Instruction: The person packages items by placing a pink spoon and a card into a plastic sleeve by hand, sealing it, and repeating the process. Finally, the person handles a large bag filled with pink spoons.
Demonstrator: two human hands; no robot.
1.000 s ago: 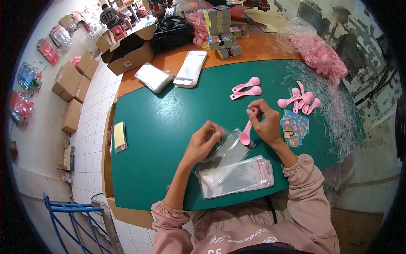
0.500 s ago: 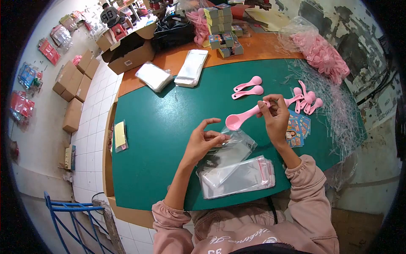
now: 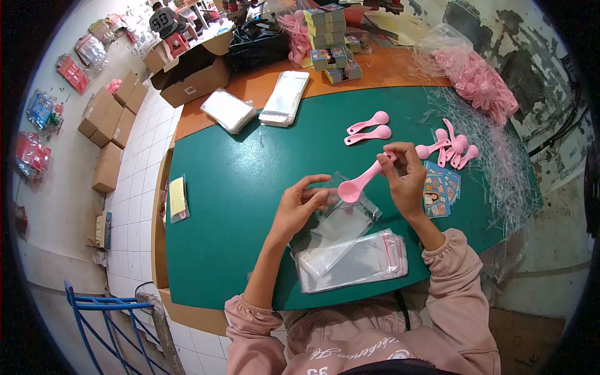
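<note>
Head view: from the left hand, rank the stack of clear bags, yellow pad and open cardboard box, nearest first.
From the left hand:
1. stack of clear bags, just below it.
2. yellow pad, table's left edge.
3. open cardboard box, top left.

Moulded plastic, smooth and matt: pink spoon [image 3: 365, 179] pinched in right hand [image 3: 406, 181]. Thin plastic film, glossy and creased: clear bag [image 3: 347, 219] held by left hand [image 3: 300, 209]. Same glossy film, with a red strip at one end: bag stack [image 3: 353, 262] just below both hands. Green, matt, smooth: table top [image 3: 231, 187] beneath the hands. Paper with lightly glossy print: cards [image 3: 440, 187] just right of right hand. Pink knitted cloth, matt: sleeves [image 3: 453, 262].
</note>
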